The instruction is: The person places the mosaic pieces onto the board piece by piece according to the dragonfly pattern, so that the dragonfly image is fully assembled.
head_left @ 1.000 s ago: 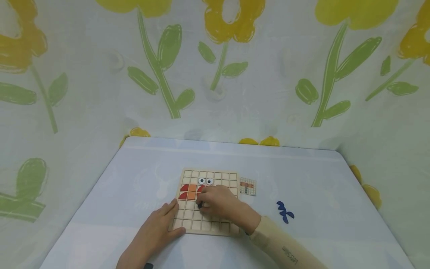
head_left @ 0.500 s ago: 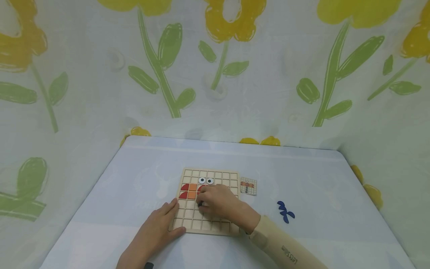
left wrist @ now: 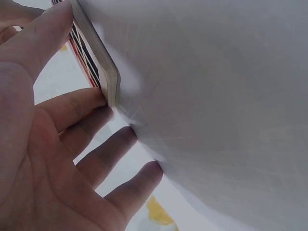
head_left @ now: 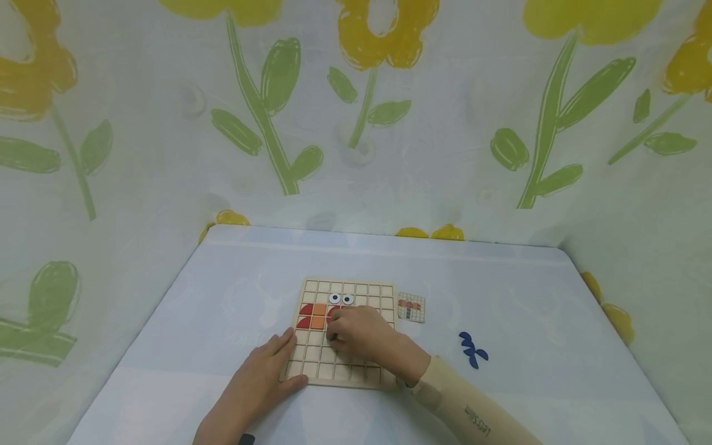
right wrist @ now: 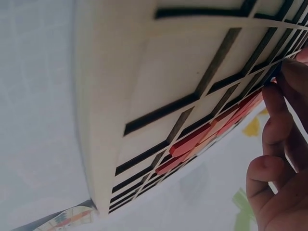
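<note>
A wooden grid board (head_left: pixel 372 290) lies on the table in the head view. My left hand (head_left: pixel 258 371) rests at its near left corner, thumb at the near edge and the other fingers, nearly straight, along the left edge. Over the middle of the board, my right hand (head_left: pixel 361 334) pinches a small dark blue puzzle piece (right wrist: pixel 275 71), mostly hidden by the fingertips. Red pieces (head_left: pixel 304 322), orange pieces (head_left: pixel 318 322) and two eye pieces (head_left: pixel 335 298) sit in the grid. The right hand covers part of the red and orange area.
A small pattern card (head_left: pixel 411 307) lies against the board's right side. Farther right, several loose dark blue pieces (head_left: pixel 481 355) are on the white table (head_left: pixel 534 309). A flower-printed curtain (head_left: pixel 434 154) stands behind the table.
The dark piece at my right fingertips shows less than before as the fingers shift slightly over the same cells. My left hand and the board stay in place.
</note>
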A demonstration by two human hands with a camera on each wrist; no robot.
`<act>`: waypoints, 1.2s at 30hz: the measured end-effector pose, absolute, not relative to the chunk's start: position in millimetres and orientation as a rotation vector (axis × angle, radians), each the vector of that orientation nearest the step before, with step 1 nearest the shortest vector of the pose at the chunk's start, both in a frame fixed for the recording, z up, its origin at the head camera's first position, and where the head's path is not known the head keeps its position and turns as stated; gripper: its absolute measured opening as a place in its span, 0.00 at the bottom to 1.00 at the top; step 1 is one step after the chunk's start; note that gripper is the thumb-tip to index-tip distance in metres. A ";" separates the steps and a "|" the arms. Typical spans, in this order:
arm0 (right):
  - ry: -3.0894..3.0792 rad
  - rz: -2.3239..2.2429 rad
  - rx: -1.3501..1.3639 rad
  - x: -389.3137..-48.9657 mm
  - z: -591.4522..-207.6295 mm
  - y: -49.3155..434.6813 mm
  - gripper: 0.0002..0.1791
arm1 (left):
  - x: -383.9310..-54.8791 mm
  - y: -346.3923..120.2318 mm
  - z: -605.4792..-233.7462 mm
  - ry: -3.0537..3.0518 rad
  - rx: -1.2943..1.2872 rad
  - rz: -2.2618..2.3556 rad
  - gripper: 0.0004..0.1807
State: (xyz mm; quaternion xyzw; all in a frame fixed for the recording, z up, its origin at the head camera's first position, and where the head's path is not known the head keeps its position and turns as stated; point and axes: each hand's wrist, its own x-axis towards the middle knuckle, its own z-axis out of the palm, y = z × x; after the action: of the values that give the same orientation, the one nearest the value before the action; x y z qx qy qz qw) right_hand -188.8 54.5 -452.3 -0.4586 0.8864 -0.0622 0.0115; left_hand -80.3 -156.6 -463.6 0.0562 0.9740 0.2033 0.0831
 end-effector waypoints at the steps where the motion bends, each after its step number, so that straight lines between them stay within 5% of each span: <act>1: 2.767 -0.200 -1.421 -188.5 -452.2 54.6 0.04 | -80.2 -156.6 -463.5 2.909 0.170 0.608 0.47; 26: 2.780 -0.125 -1.412 -182.3 -446.9 60.9 0.08 | -82.1 -155.1 -464.0 2.923 0.201 0.608 0.47; 36: 2.806 -0.422 -1.437 -174.2 -427.6 85.9 0.09 | -81.1 -155.9 -465.1 2.927 0.189 0.588 0.47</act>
State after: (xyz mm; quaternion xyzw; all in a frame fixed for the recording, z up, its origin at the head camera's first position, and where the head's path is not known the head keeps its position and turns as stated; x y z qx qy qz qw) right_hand -174.2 85.9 -427.6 -0.4518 0.8820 -0.1328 -0.0194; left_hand -81.1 -155.9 -465.1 0.0629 0.9757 0.1959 0.0750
